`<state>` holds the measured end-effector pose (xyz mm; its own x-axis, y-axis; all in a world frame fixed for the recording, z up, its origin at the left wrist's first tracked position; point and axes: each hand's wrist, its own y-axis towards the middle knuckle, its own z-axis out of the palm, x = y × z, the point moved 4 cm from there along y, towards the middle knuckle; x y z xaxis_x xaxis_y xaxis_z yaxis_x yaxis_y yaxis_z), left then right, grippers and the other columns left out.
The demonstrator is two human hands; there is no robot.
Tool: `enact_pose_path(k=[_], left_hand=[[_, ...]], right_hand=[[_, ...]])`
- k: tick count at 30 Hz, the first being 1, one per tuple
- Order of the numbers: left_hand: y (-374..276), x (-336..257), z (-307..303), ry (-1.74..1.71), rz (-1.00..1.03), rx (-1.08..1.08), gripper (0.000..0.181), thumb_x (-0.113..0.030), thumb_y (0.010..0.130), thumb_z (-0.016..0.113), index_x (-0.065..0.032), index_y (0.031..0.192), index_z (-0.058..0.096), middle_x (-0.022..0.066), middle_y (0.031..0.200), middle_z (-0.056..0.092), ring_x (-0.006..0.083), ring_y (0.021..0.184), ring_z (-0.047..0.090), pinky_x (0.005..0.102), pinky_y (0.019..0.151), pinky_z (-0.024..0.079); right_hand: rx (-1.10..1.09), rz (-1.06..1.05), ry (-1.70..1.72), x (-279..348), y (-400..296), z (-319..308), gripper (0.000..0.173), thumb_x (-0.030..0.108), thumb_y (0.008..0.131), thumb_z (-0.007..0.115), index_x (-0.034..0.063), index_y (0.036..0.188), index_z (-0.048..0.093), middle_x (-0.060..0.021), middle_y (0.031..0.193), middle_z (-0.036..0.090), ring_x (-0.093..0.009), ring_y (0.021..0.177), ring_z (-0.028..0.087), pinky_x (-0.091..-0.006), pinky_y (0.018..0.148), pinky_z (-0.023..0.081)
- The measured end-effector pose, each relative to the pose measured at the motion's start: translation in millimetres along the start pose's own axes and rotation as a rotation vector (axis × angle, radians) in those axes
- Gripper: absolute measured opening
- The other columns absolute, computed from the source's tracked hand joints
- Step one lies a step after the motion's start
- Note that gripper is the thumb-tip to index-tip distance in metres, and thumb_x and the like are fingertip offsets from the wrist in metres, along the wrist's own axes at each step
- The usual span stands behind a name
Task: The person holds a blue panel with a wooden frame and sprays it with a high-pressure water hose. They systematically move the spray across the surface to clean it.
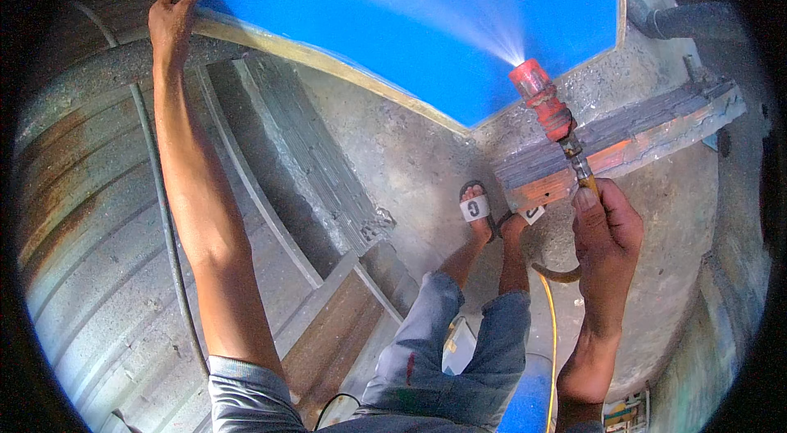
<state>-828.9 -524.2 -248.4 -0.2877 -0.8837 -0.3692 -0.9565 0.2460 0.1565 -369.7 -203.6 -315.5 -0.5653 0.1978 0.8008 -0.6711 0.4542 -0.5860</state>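
My left hand [175, 9] grips the pale edge of a blue screen-printing frame [381, 21], or a similar framed blue panel, at its left corner. The panel is tilted, one corner pointing down towards my feet. In my right hand [605, 230] is a yellow hose end with a metal coupling, carrying a red spray nozzle [544, 100]. A fan of water spray [467, 21] leaves the nozzle and spreads up and left across the blue surface. The panel's far edge lies beyond the view.
A worn block with a ridged top [621, 138] lies right of my feet; a ridged grey beam [307, 150] is at the left. Corrugated sheet metal [104, 261] and a thin pipe [163, 212] fill the far left. A yellow hose [551, 334] runs beside my leg.
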Motion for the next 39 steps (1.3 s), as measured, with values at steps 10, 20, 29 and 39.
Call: enact_pose_path(k=[10, 20, 29, 39], left_hand=[[0.2, 0.1, 1.1, -0.028, 0.029, -0.001, 0.064, -0.047, 0.075, 0.075, -0.0059, 0.123, 0.062, 0.0183, 0.107, 0.067, 0.0291, 0.098, 0.065, 0.0389, 0.085, 0.051], [5.2, 6.3, 1.4, -0.010, 0.028, 0.025, 0.066, -0.050, 0.076, 0.074, -0.0054, 0.123, 0.062, 0.0191, 0.108, 0.066, 0.0294, 0.100, 0.065, 0.0394, 0.086, 0.050], [1.9, 0.8, 4.1, 0.003, -0.016, 0.014, 0.072, -0.053, 0.073, 0.075, -0.0038, 0.125, 0.060, 0.0196, 0.109, 0.066, 0.0296, 0.100, 0.064, 0.0397, 0.087, 0.050], [3.6, 3.3, 3.4, -0.014, -0.012, 0.025, 0.070, -0.050, 0.075, 0.075, -0.0031, 0.124, 0.060, 0.0190, 0.108, 0.066, 0.0290, 0.099, 0.065, 0.0389, 0.087, 0.050]], right_hand=[[-0.012, 0.005, 0.000, -2.1, 1.3, 1.6, 0.018, 0.017, 0.095, 0.057, 0.0004, 0.090, 0.060, 0.0038, 0.069, 0.047, -0.005, 0.065, 0.038, -0.0224, 0.055, 0.033], [-0.141, 0.032, 0.017, -8.4, 10.5, -21.3, 0.021, 0.021, 0.095, 0.057, 0.0022, 0.090, 0.062, 0.0066, 0.064, 0.046, -0.003, 0.057, 0.036, -0.0216, 0.048, 0.027], [-0.071, -0.027, -0.066, -9.7, 4.8, -18.1, 0.021, 0.022, 0.095, 0.057, 0.0026, 0.089, 0.062, 0.0065, 0.065, 0.045, -0.002, 0.058, 0.035, -0.0215, 0.050, 0.026], [-0.011, 0.015, -0.006, -4.0, 3.9, -11.6, 0.020, 0.020, 0.095, 0.057, 0.0008, 0.090, 0.062, 0.0050, 0.069, 0.050, -0.004, 0.064, 0.040, -0.0218, 0.054, 0.031]])
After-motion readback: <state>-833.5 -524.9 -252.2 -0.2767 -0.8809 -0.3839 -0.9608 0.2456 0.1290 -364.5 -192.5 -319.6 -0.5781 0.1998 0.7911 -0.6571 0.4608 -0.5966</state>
